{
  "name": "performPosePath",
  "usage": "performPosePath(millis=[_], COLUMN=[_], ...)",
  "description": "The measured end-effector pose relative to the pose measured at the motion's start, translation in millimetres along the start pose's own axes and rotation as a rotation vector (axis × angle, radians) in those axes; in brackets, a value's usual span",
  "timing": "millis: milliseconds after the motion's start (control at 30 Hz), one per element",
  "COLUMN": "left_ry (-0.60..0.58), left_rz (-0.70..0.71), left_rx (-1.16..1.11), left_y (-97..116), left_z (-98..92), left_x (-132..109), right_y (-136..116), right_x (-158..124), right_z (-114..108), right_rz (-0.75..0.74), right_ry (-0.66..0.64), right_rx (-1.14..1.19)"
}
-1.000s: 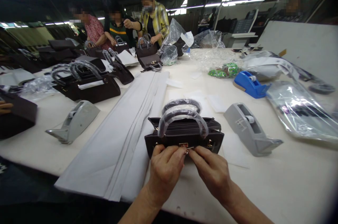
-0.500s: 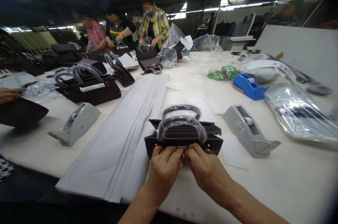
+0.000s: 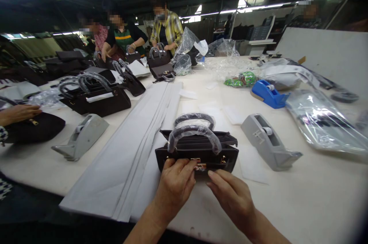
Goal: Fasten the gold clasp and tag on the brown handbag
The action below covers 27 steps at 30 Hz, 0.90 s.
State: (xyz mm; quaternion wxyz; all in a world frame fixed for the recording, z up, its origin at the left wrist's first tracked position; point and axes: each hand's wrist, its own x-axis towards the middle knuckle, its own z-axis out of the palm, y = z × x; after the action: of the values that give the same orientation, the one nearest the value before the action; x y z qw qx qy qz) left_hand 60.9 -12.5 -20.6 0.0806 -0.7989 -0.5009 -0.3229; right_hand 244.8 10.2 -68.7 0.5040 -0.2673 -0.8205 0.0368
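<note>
A small dark brown handbag stands upright in front of me, its top open and its two handles wrapped in clear plastic. My left hand is closed at the bag's front, with thumb and fingers pinching the flap or strap beside the gold clasp. Just right of the clasp is my right hand, its fingers loosely bent and holding nothing. Its fingertips are close to the lower front of the bag; whether they touch it I cannot tell.
White paper sheets lie to the left. Grey tape dispensers flank the bag, and a blue dispenser and plastic-wrapped pieces sit right. A co-worker's hand rests on another bag. Several people work at the back.
My right hand has let go of the clasp area and drawn back down and right, uncovering the gold clasp. My left hand stays on the bag. At far left, the co-worker's hand and bag moved rightward.
</note>
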Motion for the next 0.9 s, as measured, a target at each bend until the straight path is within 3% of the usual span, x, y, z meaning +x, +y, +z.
performPosePath(millis=[133,233,433,533,667,767,833,900], left_ry=[-0.011,-0.041,-0.035,-0.095,-0.117,-0.065,-0.013,0.048], left_rz=[-0.018,-0.02,-0.003,-0.019,-0.056,-0.092,-0.088,-0.044], left_rx=[-0.032,-0.044,-0.088,-0.129,-0.132,-0.201,-0.205,-0.129], left_y=[1,1,-2,-7,-13,-11,-9,-6], left_z=[-4.1,-6.2,-7.4,-10.2,-16.2,-20.6,-21.9,-20.6], left_x=[5,7,5,1,-2,-2,-3,-5], right_y=[6,-3,-48,-59,-53,-40,-31,-25], right_x=[11,19,30,34,38,39,36,30], right_z=[7,17,26,28,13,-13,-27,-33], right_rz=[-0.095,0.023,0.496,0.588,0.661,0.565,0.522,0.602], right_ry=[-0.038,0.001,-0.062,-0.142,-0.332,-0.244,-0.136,-0.057], right_rx=[-0.112,-0.043,0.509,0.734,1.316,1.435,1.328,1.161])
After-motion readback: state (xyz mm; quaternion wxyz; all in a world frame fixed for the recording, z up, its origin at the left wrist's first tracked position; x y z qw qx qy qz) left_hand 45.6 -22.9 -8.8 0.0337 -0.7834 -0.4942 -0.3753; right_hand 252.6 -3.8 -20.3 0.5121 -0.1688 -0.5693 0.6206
